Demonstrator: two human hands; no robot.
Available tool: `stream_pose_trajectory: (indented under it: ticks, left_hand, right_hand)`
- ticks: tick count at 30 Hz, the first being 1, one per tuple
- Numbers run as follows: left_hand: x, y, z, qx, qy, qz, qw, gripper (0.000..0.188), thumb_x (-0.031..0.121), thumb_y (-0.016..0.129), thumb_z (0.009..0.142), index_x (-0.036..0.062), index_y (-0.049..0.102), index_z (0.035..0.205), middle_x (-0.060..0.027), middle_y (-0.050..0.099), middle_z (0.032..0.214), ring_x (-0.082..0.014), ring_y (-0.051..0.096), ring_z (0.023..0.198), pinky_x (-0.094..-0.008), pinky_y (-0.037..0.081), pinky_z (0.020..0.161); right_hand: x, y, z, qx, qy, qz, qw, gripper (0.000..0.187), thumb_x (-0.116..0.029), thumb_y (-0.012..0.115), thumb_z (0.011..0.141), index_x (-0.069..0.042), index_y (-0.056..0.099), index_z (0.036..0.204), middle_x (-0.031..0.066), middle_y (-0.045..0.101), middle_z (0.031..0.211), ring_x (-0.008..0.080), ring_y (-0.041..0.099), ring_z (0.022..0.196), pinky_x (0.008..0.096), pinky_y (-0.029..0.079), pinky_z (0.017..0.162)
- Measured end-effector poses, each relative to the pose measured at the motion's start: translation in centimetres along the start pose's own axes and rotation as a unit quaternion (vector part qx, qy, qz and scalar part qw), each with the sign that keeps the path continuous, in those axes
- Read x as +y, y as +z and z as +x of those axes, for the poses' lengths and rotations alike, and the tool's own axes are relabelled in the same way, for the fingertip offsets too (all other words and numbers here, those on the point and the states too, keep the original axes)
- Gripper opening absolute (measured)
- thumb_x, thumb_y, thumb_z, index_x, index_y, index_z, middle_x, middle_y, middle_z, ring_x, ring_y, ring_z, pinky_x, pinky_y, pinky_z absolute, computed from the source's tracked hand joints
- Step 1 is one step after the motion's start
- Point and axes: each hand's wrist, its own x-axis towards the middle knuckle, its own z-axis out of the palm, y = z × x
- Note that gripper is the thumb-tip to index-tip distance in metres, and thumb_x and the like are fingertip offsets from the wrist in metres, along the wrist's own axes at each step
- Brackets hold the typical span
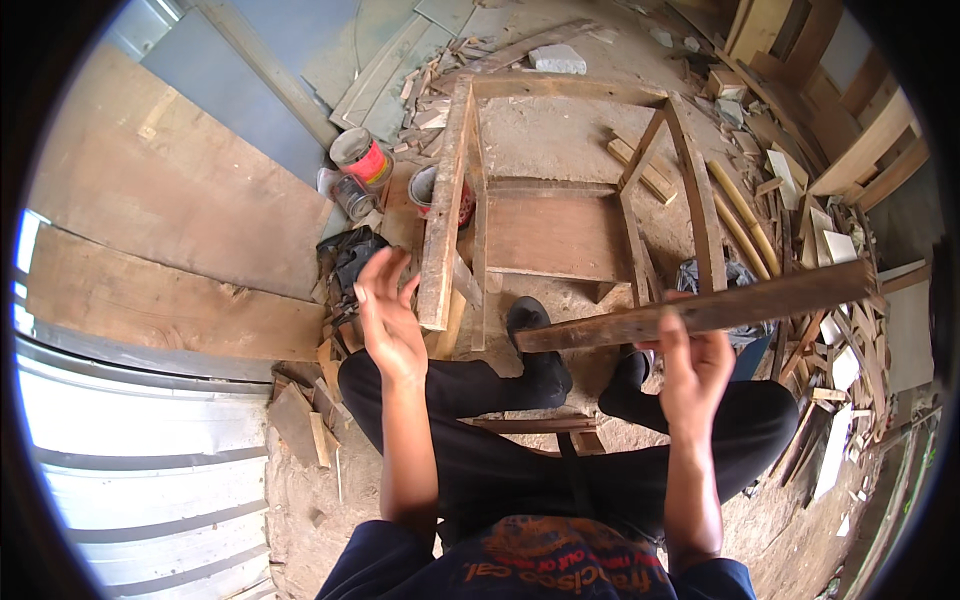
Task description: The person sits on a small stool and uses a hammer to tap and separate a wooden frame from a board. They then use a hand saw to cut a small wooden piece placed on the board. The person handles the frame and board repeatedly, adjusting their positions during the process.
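Observation:
My right hand [693, 368] grips a long dark wooden slat [700, 308] that runs from above my knees out to the right. My left hand [385, 310] is raised with its fingers spread, holding nothing, close to the near end of a thick plank [445, 200] that forms the left side of a rough wooden frame [690, 170] lying on the dirt floor. A flat board [555, 235] lies inside the frame. I sit with my dark trousers and black shoes [535, 345] under the slat.
Two paint tins [362, 157] and a small can stand by a red-and-white bucket [428, 190] left of the frame. Large plywood sheets [170, 200] lean at the left. Wood offcuts [820, 250] litter the right side. A black bag [350, 255] lies near my left hand.

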Motion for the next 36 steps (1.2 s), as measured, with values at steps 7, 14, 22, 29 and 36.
stream_pose_trajectory:
  ticks: [7, 14, 22, 29, 36]
  left_hand:
    - [0.7, 3.9, 4.9, -0.139, -0.269, -0.018, 0.953, 0.092, 0.077, 0.041, 0.093, 0.0009, 0.045, 0.144, -0.0195, 0.059, 0.132, -0.0234, 0.060, 0.117, -0.0391, 0.050, 0.097]
    - [-0.1, 5.1, 6.9, -0.108, -0.256, -0.117, 0.953, 0.070, 0.069, 0.046, 0.096, 0.0040, 0.063, 0.115, -0.0110, 0.069, 0.095, -0.0133, 0.063, 0.072, -0.0264, 0.050, 0.067]
    - [-1.3, 5.8, 5.9, -0.073, -0.247, -0.165, 0.952, 0.061, 0.065, 0.045, 0.099, 0.0075, 0.066, 0.102, -0.0009, 0.063, 0.080, -0.0088, 0.055, 0.067, -0.0248, 0.043, 0.062]
    - [-1.8, 8.6, 5.4, -0.011, -0.205, -0.140, 0.969, 0.044, 0.055, 0.053, 0.100, 0.0131, 0.065, 0.098, 0.0042, 0.058, 0.082, -0.0071, 0.054, 0.076, -0.0243, 0.041, 0.071]
    - [-1.9, 8.2, 5.9, -0.030, -0.194, -0.109, 0.974, 0.047, 0.055, 0.059, 0.096, 0.0083, 0.061, 0.095, 0.0008, 0.056, 0.076, -0.0093, 0.052, 0.060, -0.0260, 0.042, 0.053]
  right_hand:
    - [-2.6, 1.4, 3.4, 0.107, 0.043, 0.208, 0.971, 0.029, -0.021, 0.063, 0.100, 0.003, 0.058, 0.114, 0.0114, 0.066, 0.107, 0.0177, 0.070, 0.072, 0.0327, 0.062, 0.063]
    - [-3.5, 0.5, 6.7, 0.170, 0.003, 0.127, 0.977, 0.037, -0.015, 0.070, 0.094, 0.004, 0.051, 0.120, 0.0113, 0.061, 0.100, 0.0221, 0.069, 0.068, 0.0348, 0.063, 0.063]
    - [-3.0, 2.6, 6.9, 0.141, 0.041, 0.075, 0.986, 0.043, -0.016, 0.070, 0.094, 0.003, 0.048, 0.126, 0.0112, 0.060, 0.104, 0.0200, 0.066, 0.067, 0.0352, 0.063, 0.065]
    - [-1.9, 1.4, 7.7, 0.162, 0.049, 0.095, 0.981, 0.042, -0.016, 0.070, 0.094, 0.002, 0.048, 0.125, 0.0122, 0.059, 0.108, 0.0208, 0.067, 0.071, 0.0364, 0.063, 0.067]
    - [-1.2, 1.2, 9.4, 0.116, 0.071, 0.109, 0.985, 0.040, -0.016, 0.069, 0.095, 0.002, 0.050, 0.124, 0.0106, 0.062, 0.106, 0.0203, 0.067, 0.070, 0.0354, 0.063, 0.068]
